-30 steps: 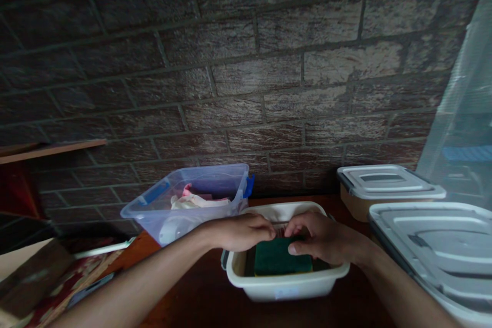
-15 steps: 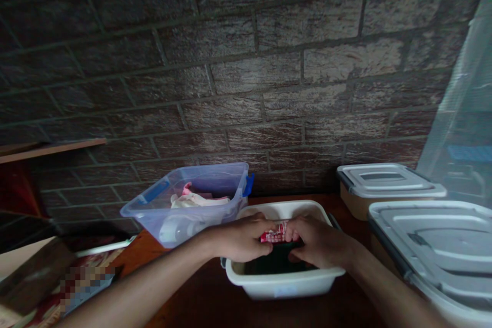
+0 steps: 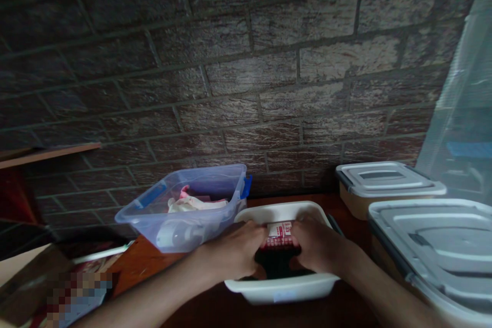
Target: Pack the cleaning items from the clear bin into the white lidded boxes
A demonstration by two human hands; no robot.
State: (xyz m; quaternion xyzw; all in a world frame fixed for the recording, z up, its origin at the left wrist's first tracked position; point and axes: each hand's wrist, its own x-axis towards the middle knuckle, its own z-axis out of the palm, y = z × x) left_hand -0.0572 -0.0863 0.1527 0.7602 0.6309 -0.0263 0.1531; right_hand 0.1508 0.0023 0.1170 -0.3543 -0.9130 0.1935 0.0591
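Both of my hands are inside a white plastic bin [image 3: 288, 295]. Between them is a red-and-white printed packet [image 3: 280, 236], its back part showing. My left hand [image 3: 244, 248] is closed on the packet's left side, and my right hand [image 3: 319, 246] grips its right side. Directly in front of the packet, low between the thumbs, lies a dark green scouring pad [image 3: 279, 264], mostly in shadow. My fingertips are hidden, and I cannot tell whether the packet and pad are joined.
Left of the bin stands a clear bluish tub [image 3: 180, 215] holding white and pink cloth [image 3: 198, 203] and a whitish bottle. On the right are two lidded boxes [image 3: 392, 179] with grey lids. A brick wall [image 3: 238, 77] rises behind. A cardboard box [image 3: 34, 277] sits at lower left.
The hands have gone lower into the bin, and the red-and-white packet has come into view between them. The green pad, plainly visible earlier, is now mostly covered and shadowed.
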